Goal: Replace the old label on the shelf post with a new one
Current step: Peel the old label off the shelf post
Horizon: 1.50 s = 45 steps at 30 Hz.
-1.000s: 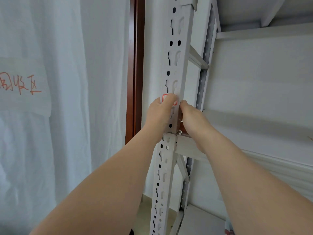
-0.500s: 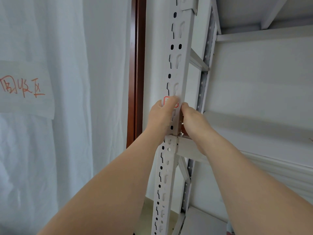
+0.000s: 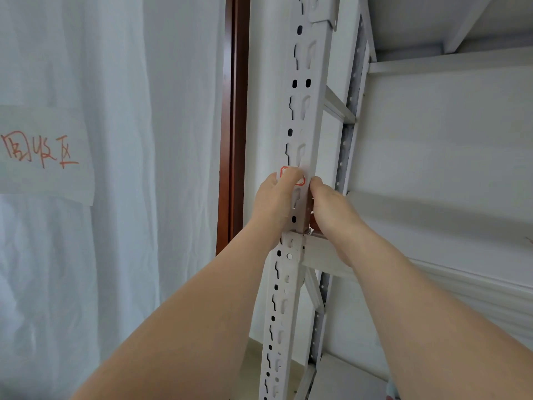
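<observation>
A white perforated shelf post (image 3: 302,111) runs up the middle of the head view. A small white label with a red border (image 3: 300,181) sticks on its front face at mid height. My left hand (image 3: 274,203) wraps the post from the left, its thumb pressed flat over most of the label, so only the red corners show. My right hand (image 3: 331,209) clasps the post's right edge just below the label, thumb tip beside it. The fingers of both hands are hidden behind the post.
A white curtain hangs at the left with a paper sheet bearing red handwriting (image 3: 43,151). A brown door frame (image 3: 235,111) stands just left of the post. A shelf beam (image 3: 320,252) joins the post under my hands; more shelf boards (image 3: 447,59) are above and below.
Both hands stay at the same spot on the post, left thumb still on the label. Only the view shifts slightly.
</observation>
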{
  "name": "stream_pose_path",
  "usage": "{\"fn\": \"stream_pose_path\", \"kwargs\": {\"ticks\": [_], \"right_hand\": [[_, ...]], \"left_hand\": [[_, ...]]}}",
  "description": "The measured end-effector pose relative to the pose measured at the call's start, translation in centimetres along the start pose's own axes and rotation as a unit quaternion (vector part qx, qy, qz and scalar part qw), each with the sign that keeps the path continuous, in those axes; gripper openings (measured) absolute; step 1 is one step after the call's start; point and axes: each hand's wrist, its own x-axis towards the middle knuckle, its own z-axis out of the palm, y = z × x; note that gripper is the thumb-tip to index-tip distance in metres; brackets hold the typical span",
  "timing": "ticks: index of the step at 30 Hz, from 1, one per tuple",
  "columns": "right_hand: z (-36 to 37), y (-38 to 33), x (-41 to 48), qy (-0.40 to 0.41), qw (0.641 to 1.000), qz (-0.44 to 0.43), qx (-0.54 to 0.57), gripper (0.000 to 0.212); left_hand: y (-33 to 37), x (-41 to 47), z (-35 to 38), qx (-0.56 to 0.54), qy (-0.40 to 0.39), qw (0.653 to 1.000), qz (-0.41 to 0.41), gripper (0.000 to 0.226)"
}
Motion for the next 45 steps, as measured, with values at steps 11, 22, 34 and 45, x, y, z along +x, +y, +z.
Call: {"fn": "stream_pose_path", "kwargs": {"ticks": [11, 22, 34, 45], "right_hand": [[0.13, -0.32, -0.24, 0.004, 1.000, -0.006, -0.002, 0.049], [0.19, -0.15, 0.12, 0.000, 1.000, -0.008, -0.026, 0.058], [0.38, -0.23, 0.26, 0.000, 1.000, -0.010, -0.014, 0.060], [0.39, -0.09, 0.27, 0.004, 1.000, -0.003, 0.003, 0.055]], "left_hand": [[0.40, 0.00, 0.17, -0.016, 0.012, 0.999, -0.046, 0.021], [0.44, -0.30, -0.07, -0.041, 0.003, 0.998, -0.049, 0.020], [0.38, -0.25, 0.02, -0.038, 0.011, 0.998, -0.043, 0.022], [0.12, -0.13, 0.01, -0.056, 0.015, 0.997, -0.041, 0.021]]}}
